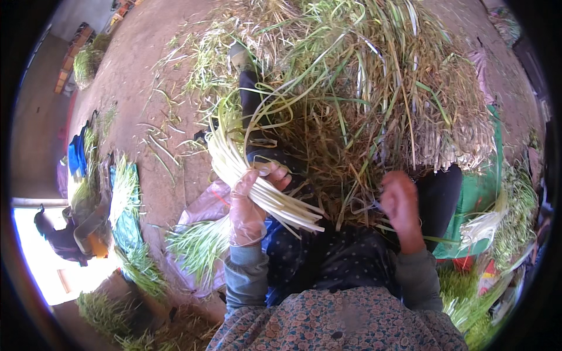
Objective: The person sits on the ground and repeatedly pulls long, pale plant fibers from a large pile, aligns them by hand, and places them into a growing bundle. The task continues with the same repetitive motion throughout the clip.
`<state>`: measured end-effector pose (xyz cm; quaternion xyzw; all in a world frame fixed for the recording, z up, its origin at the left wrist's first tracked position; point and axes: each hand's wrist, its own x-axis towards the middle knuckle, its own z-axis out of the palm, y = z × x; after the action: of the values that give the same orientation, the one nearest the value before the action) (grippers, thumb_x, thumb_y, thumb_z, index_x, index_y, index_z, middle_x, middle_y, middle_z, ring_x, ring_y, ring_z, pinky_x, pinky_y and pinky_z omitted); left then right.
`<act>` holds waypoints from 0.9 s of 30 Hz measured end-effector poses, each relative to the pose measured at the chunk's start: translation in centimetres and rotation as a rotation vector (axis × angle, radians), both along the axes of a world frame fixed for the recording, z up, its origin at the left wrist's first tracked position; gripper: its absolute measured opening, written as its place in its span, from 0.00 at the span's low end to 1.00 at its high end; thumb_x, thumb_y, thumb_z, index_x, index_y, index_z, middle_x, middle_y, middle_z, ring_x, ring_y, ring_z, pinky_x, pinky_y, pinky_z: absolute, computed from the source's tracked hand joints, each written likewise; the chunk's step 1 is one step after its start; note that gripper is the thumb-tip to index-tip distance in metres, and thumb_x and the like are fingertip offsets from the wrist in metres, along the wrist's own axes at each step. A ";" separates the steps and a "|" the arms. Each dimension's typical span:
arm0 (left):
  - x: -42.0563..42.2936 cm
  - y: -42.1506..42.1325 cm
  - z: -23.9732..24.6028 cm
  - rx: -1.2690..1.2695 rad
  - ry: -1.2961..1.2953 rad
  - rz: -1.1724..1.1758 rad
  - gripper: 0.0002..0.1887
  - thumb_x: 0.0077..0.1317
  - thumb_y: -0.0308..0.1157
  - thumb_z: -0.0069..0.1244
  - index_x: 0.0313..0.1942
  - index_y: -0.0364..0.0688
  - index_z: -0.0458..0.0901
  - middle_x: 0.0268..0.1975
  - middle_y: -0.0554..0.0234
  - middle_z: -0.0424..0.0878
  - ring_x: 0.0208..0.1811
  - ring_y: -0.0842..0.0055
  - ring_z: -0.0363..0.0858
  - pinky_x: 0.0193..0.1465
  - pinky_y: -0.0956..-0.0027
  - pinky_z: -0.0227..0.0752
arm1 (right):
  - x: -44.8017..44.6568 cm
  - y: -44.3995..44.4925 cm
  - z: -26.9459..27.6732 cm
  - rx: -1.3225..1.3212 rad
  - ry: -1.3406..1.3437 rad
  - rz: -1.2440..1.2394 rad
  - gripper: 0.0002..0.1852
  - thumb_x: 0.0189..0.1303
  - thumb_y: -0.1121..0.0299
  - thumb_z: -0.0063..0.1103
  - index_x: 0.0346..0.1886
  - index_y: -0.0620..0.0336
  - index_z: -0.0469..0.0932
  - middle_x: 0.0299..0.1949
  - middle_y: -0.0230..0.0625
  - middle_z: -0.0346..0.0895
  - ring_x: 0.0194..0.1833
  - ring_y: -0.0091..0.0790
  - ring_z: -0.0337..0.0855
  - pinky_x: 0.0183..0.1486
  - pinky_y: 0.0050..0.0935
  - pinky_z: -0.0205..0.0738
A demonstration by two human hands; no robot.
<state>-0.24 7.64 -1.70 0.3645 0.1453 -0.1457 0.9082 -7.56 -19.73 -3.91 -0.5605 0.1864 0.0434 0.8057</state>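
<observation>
My left hand [249, 197], in a clear plastic glove, grips a bunch of pale yellow-white leafy stalks [230, 162], perhaps blanched chives. Their white ends point right over my lap, and the thin leaves curl up and away over my leg. My right hand [398, 199] is blurred and curled, held apart from the bunch near the lower edge of a heap of dry leaves and stalks [351, 162]. A thin pale strand shows beside its fingers; whether it is held cannot be made out.
Green stalks [204, 243] lie on a pinkish sheet [210, 199] to my left. Pale stalks [480, 230] rest on a green sheet [470, 197] at my right. More bundles [125, 193] lie farther left, near another person [61, 234]. Loose stalks [160, 149] litter the floor.
</observation>
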 end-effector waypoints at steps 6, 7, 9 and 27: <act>-0.8 -0.4 -1.0 -0.031 0.011 -0.099 0.14 0.58 0.37 0.53 0.37 0.35 0.76 0.49 0.47 0.76 0.51 0.60 0.76 0.55 0.53 0.70 | 3.4 3.7 2.9 -0.231 -0.183 0.294 0.11 0.64 0.67 0.50 0.46 0.59 0.72 0.13 0.25 0.65 0.11 0.14 0.62 0.10 0.14 0.55; -1.0 -0.6 -1.0 -0.003 0.009 -0.097 0.14 0.58 0.37 0.54 0.38 0.35 0.76 0.50 0.47 0.76 0.52 0.60 0.76 0.56 0.53 0.69 | 4.3 5.5 3.0 -0.285 -0.227 0.401 0.13 0.63 0.68 0.52 0.48 0.60 0.71 0.14 0.27 0.68 0.12 0.15 0.64 0.11 0.15 0.57; -1.3 -1.0 -0.9 0.049 0.008 -0.099 0.15 0.57 0.36 0.54 0.39 0.34 0.77 0.52 0.48 0.74 0.52 0.61 0.75 0.57 0.54 0.68 | 5.9 7.8 3.6 -0.228 -0.234 0.565 0.16 0.61 0.68 0.55 0.50 0.63 0.70 0.17 0.28 0.71 0.13 0.16 0.67 0.12 0.16 0.59; -2.4 -1.1 -1.2 0.096 0.080 -0.114 0.14 0.59 0.35 0.49 0.37 0.32 0.76 0.34 0.56 0.79 0.35 0.69 0.78 0.44 0.64 0.73 | 8.4 8.3 1.8 -0.252 -0.222 0.705 0.12 0.63 0.65 0.51 0.33 0.67 0.74 0.12 0.30 0.69 0.11 0.18 0.68 0.13 0.19 0.58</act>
<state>-2.66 6.53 -2.89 0.4094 0.1672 -0.2045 0.8733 0.84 -11.43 -2.14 -0.6861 -0.1023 0.2333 0.6814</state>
